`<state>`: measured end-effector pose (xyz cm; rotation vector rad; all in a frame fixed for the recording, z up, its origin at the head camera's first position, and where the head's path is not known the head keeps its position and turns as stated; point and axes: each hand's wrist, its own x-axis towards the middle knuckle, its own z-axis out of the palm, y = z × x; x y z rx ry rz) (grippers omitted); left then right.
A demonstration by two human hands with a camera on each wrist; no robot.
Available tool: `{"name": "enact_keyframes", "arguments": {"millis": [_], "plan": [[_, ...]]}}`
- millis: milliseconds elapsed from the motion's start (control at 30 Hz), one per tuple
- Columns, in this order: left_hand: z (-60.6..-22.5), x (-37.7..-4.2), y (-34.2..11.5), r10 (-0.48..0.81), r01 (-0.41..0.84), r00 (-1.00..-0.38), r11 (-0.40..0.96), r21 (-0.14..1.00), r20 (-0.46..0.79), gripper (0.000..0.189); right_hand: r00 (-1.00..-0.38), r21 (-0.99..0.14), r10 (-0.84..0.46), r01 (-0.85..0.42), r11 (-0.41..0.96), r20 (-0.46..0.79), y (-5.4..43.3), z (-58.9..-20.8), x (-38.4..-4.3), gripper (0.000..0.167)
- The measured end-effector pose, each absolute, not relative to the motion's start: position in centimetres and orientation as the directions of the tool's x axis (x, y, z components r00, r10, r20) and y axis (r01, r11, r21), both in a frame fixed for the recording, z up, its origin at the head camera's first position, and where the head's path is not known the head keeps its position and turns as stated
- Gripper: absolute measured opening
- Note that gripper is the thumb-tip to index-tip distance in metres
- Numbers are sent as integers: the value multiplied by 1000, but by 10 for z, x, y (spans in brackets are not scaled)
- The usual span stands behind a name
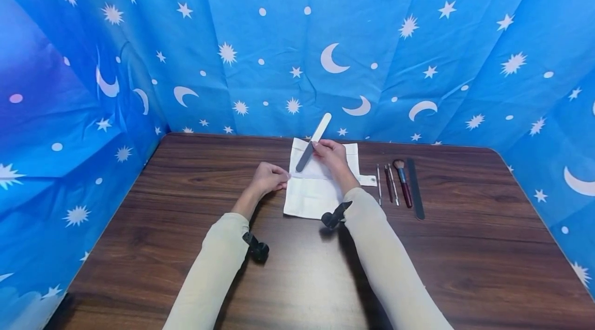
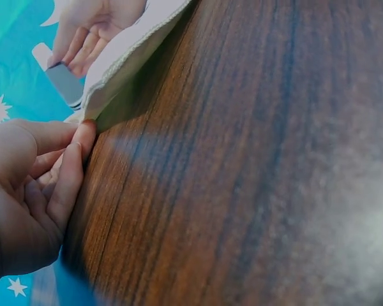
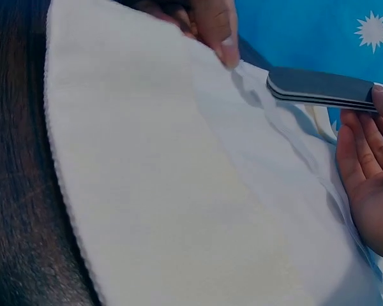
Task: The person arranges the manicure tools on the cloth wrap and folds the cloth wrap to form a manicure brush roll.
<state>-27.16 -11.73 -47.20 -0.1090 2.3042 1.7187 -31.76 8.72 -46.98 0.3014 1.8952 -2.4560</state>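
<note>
A white cloth pouch (image 1: 309, 198) lies unfolded on the table, its snap strap (image 1: 369, 180) sticking out to the right. My left hand (image 1: 271, 177) pinches the pouch's left edge at the pocket opening; in the left wrist view that edge (image 2: 108, 76) is lifted off the wood. Between thumb and fingers, my right hand (image 1: 331, 155) holds a nail buffer (image 1: 306, 157), grey at one end and white at the other. The buffer slants above the pouch. Its grey rounded end (image 3: 319, 84) points toward the pocket opening in the right wrist view, apart from the left fingertips.
Right of the pouch lie slim metal tools (image 1: 379, 185), a dark-handled tool (image 1: 388, 184), a brush (image 1: 402, 184) with a red handle, and a dark grey nail file (image 1: 416, 189). A blue star-and-moon curtain (image 1: 279, 77) hangs behind the wooden table (image 1: 195, 180).
</note>
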Motion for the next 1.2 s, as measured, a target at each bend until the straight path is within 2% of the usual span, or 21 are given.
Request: {"name": "enact_keyframes", "arguments": {"millis": [233, 433, 733, 1200], "plan": [[-472, -272, -116, 134, -68, -984, 334, 940, -118, 18, -979, -958, 116, 133, -253, -167, 87, -472, -316, 20], [-465, -275, -116, 198, 37, -978, 463, 886, -62, 17, -978, -957, 121, 132, -257, -168, 86, -472, -317, 18], [-460, -278, -111, 249, 99, -966, 620, 778, -75, 15, -976, -967, 129, 144, -208, -173, 85, -473, -316, 23], [-467, -277, -108, 171, 111, -985, 622, 775, 5, 9, -976, -981, 133, 160, -109, -174, 81, -471, -317, 27]]}}
